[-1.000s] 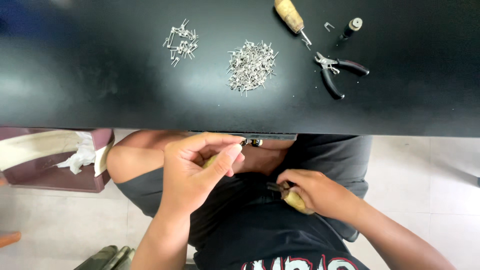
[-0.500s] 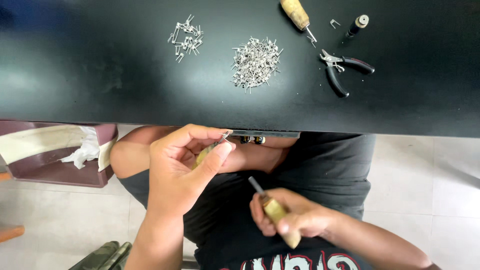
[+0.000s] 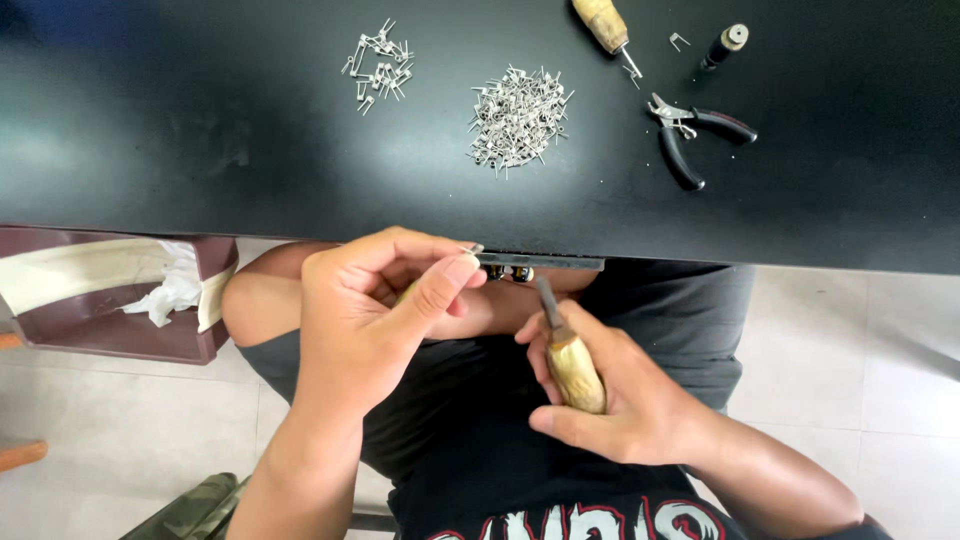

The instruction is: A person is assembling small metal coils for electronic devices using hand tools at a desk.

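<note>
Now the right hand (image 3: 610, 395) has brought the wooden-handled awl (image 3: 568, 352) back up, gripped tight, toward the small metal pin (image 3: 470, 250) pinched in the left hand (image 3: 375, 310), below the black tabletop (image 3: 200, 150), work resuming

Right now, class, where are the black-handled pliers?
In the head view, the black-handled pliers lie on the black table at upper right, right of the large pile of metal pins, below the small black cylinder.
</note>
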